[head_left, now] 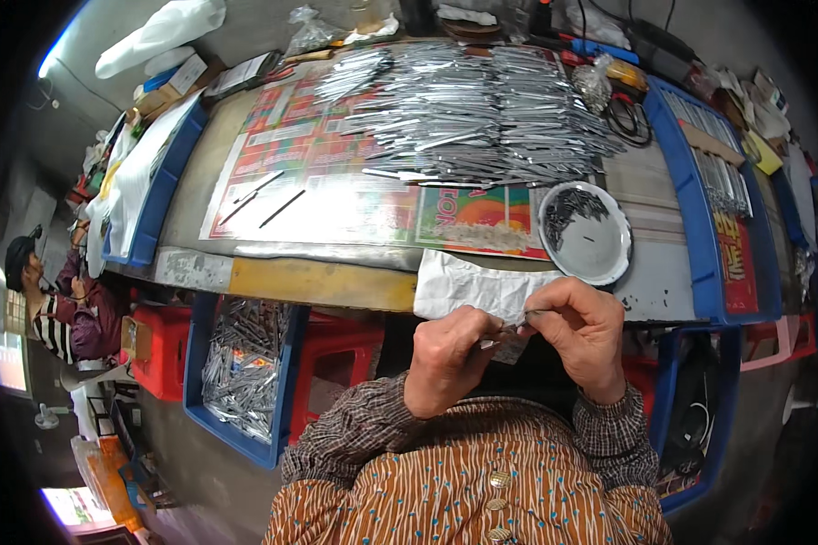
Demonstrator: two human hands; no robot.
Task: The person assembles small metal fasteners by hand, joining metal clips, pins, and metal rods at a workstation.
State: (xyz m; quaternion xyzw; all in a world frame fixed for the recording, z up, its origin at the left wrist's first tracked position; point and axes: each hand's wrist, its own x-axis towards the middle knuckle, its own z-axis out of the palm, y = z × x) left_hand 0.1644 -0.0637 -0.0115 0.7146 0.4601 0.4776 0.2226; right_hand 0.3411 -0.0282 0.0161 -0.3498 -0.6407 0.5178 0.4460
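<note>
My left hand [450, 359] is closed around a slim silvery metal piece [490, 344], whose end pokes out by the fingers; most of it is hidden. Close beside it, my right hand [582, 331] pinches a small dark piece [534, 313] between thumb and forefinger. The fingertips of both hands nearly meet over the front edge of the table. Behind them a white cloth [468, 283] hangs over that edge. A white bowl [620, 238] with small dark pieces in it stands just beyond my right hand. Farther back lies a wide heap of slim silvery metal pieces [445, 118].
Three thin dark strips [282, 209] lie on the printed sheet [336, 213] at left. Blue crates stand on the table at left [168, 173] and right [700, 218]. A lower blue crate [277, 409] holds metal pieces, near red stools [168, 350]. Another person [73, 309] sits far left.
</note>
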